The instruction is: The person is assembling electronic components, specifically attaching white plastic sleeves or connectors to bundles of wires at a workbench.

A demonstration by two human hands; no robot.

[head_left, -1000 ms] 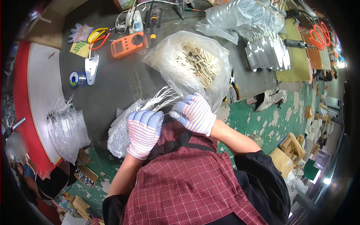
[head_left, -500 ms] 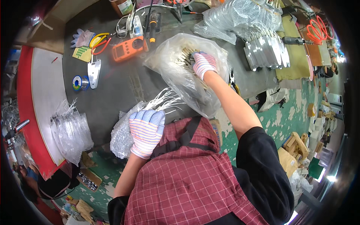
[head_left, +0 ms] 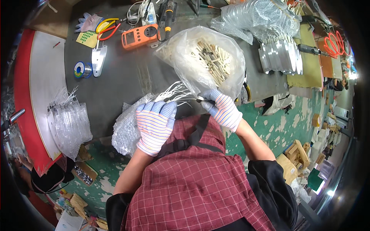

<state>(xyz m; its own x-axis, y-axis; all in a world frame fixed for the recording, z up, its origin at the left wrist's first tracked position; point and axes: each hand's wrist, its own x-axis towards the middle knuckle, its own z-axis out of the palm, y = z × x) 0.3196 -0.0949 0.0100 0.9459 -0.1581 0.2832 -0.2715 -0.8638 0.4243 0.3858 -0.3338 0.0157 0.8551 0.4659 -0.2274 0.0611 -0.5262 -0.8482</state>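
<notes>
My left hand (head_left: 156,125), in a striped glove, is closed over the near end of a bubble-wrapped bundle (head_left: 127,134), where white wires (head_left: 175,92) fan out to the right. Thumb and fingertips of my right hand (head_left: 222,109), gloved alike, pinch together at the wire tips. A small dark-ended piece shows between them, too small to name. Just beyond lies an open clear plastic bag (head_left: 181,50) full of short beige sticks (head_left: 214,63).
An orange meter (head_left: 139,37), a soldering iron (head_left: 169,19), pliers (head_left: 108,29) and a solder spool (head_left: 82,69) lie on the dark bench. Another wrapped bundle (head_left: 69,127) is at the left. Metal plates (head_left: 280,56) with white wires stand at the far right.
My right hand has come out of the bag and back toward me, to the wire ends beside my left hand. My left hand stays on the bundle.
</notes>
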